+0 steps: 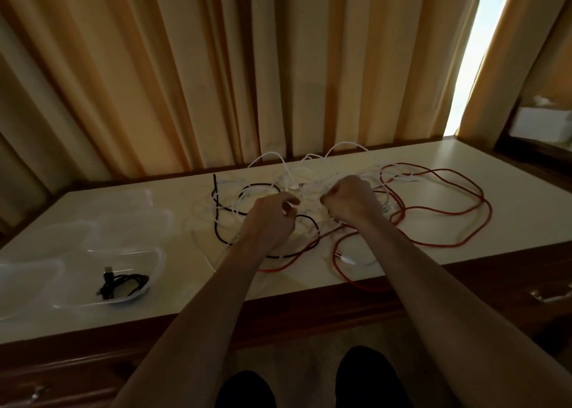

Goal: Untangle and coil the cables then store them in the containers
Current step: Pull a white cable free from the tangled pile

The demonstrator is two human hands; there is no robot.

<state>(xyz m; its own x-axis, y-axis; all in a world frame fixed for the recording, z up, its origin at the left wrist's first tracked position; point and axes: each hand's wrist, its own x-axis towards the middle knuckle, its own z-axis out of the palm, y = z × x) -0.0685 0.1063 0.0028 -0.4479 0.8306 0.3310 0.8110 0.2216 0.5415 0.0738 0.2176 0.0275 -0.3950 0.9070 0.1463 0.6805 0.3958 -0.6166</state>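
Cables lie in a loose tangle (328,197) on the far middle of a cream tabletop (464,157), white, black and red strands crossing one another. Both hands are in the middle of this heap. The left hand (272,219) hovers over the knot with its fingers curled, the thumb and forefinger seeming to pinch a white cable (247,195) that loops away to the left; the light is dim and the exact hold is hard to make out. The right hand (349,200) is closed into a fist on a bunch of white strands at the centre of the tangle, knuckles toward the curtain. A long red cable (458,209) sprawls in wide loops to the right of the hands and runs back under the right forearm toward the near edge of the table. A black cable (218,219) curves around to the left of the left hand, one end pointing toward the curtain. On the left part of the table stand several clear plastic containers (123,222), well apart from the tangle; the nearest one (154,263) holds a coiled black USB cable (123,284). Tan curtains (216,67) hang behind the table, with a bright gap (476,55) at the right. A drawer handle (548,294) shows below the table edge at right.
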